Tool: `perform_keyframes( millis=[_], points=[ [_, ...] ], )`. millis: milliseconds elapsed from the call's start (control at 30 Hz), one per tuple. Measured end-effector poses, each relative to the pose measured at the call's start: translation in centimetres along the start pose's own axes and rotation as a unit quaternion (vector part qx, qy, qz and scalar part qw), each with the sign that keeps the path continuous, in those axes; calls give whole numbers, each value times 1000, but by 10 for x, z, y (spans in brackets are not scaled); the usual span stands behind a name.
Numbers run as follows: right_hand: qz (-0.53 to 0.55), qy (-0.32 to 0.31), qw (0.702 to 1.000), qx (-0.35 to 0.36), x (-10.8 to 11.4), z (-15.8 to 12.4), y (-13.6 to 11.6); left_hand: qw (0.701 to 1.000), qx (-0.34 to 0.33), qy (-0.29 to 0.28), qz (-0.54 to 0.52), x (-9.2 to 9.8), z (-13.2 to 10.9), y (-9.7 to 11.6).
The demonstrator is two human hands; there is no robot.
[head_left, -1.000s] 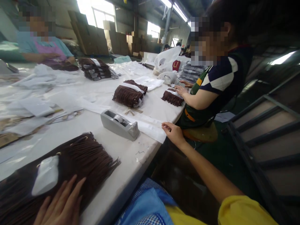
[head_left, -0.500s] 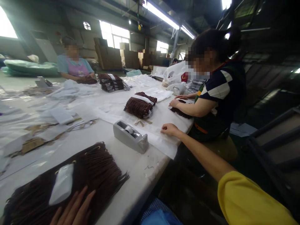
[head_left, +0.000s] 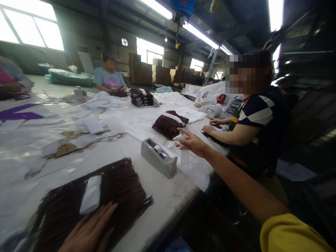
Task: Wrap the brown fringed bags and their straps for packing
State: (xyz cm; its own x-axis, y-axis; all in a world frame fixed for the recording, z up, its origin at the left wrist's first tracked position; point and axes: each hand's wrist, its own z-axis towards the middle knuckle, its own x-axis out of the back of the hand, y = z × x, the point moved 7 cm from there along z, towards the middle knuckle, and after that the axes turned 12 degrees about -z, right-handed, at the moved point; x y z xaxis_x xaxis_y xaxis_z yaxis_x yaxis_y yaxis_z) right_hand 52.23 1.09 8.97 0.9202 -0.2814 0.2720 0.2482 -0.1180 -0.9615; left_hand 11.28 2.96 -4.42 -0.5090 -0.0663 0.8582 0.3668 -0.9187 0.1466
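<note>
A dark brown piece with long fringe and metal eyelets [head_left: 119, 189] lies on the table in front of me. My left hand [head_left: 90, 229] rests flat on it, fingers stretched out. Just beyond those fingertips, a folded white slip [head_left: 90, 194] lies on the brown piece. My right hand [head_left: 193, 142] is raised past the grey tape dispenser [head_left: 159, 157], index finger extended. Its thumb and other fingers close on a thin white strip [head_left: 184, 156] that hangs down; whether it is paper or plastic I cannot tell.
A banded brown fringed bundle [head_left: 168, 124] sits behind the dispenser, and another bundle [head_left: 141, 97] farther back. Paper and card scraps [head_left: 64, 148] cover the left side. A co-worker [head_left: 252, 115] works close on my right; another person [head_left: 110, 78] sits across the table.
My right hand has lifted from the white sheet at the table's edge and now has a white strip in its fingers. The left hand stays flat on the brown piece. The view has swung left.
</note>
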Motion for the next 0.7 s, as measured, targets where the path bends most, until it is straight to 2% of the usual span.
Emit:
perform_keyframes(
  millis=[100, 167, 267, 367, 433, 533, 700],
  points=[
    [90, -116, 989, 22, -70, -18, -34, 999, 44, -15, -4, 13, 8, 8],
    [124, -185, 975, 17, -119, -35, -44, 996, 81, -6, -19, 22, 11, 13],
    [174, -272, 946, -20, -189, -63, -39, 991, 118, 30, -54, 28, 11, 20],
    [212, -318, 922, -59, -243, -90, -20, 985, 122, 89, -85, 30, 4, 24],
    [220, -323, 917, -77, -266, -102, -7, 980, 112, 129, -97, 31, 0, 27],
    [221, -319, 917, -89, -285, -113, 9, 977, 82, 166, -106, 33, -4, 34],
    [243, -326, 906, -118, -291, -117, 19, 984, 41, 140, -101, 35, 2, 42]
  ],
)
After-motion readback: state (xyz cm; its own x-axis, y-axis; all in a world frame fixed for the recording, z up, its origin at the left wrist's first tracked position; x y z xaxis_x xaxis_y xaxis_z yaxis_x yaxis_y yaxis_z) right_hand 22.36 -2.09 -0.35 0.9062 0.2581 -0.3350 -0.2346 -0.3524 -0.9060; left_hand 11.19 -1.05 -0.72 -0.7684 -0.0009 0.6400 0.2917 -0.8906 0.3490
